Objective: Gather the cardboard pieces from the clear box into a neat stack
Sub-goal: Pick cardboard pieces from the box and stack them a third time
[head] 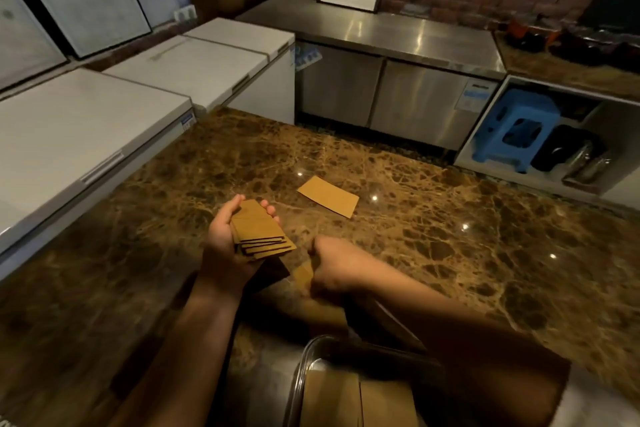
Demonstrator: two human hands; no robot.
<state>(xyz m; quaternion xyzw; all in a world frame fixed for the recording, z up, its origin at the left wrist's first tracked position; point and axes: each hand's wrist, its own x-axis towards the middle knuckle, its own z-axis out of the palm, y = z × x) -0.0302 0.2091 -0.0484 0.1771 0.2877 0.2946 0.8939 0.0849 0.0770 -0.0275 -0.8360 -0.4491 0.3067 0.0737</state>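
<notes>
My left hand [221, 243] is palm up over the brown marble counter [433, 236] and holds a fanned stack of tan cardboard pieces [258, 230], several in number. My right hand [332, 265] is just to the right of the stack, fingers curled around one blurred cardboard piece [304, 276]. A single cardboard piece [328, 196] lies flat on the counter beyond both hands. The clear box [301, 371] sits at the bottom edge near me, with more cardboard pieces [360, 399] inside it, partly hidden by my right forearm.
White chest freezers [86, 135] line the left side. A steel counter with cabinet doors [381, 45] stands at the back. A blue stool [512, 128] and dark items sit on a shelf at the right. Framed documents lean on the walls.
</notes>
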